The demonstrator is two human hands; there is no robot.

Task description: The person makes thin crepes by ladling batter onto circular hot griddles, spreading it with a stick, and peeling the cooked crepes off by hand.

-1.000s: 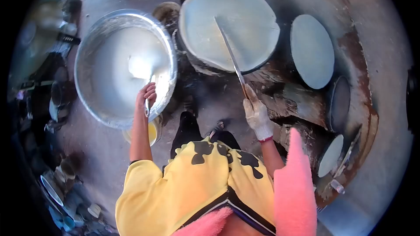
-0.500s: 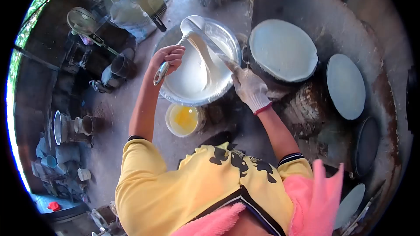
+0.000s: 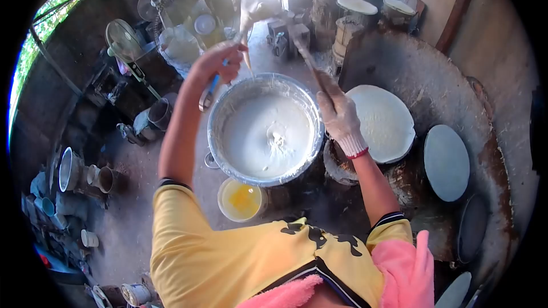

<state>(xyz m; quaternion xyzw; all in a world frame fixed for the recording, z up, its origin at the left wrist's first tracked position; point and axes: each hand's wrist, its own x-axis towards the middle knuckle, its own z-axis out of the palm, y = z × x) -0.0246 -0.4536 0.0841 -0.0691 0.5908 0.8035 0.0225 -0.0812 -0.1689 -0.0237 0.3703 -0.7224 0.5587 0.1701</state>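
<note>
My left hand point(image 3: 217, 65) is closed around the handle of a ladle point(image 3: 260, 8), held up past the far rim of a large metal basin. A thin stream of white batter trails below the ladle, which is smeared by motion. The basin point(image 3: 213, 148) holds white liquid batter point(image 3: 251, 131) with a rippled mark in its middle. My right hand point(image 3: 341, 113), in a pale work glove, grips the wooden handle of a long flat scraper point(image 3: 305, 54). Its far end meets the ladle region, but blur hides whether they touch. A tub of yellow liquid point(image 3: 241, 201) stands near me.
Right of the basin, a round griddle top point(image 3: 381, 122) bears a pale sheet. Farther right are another pale round point(image 3: 447, 162) and a dark pan point(image 3: 474, 228) along a curved wall. A fan point(image 3: 124, 40) and buckets point(image 3: 68, 170) line the left. Several round-topped stands point(image 3: 357, 4) are at the back.
The ladle and scraper have risen from over the basin to beyond its far rim. The broad pour of batter has thinned to a trickle. My view has tilted upward.
</note>
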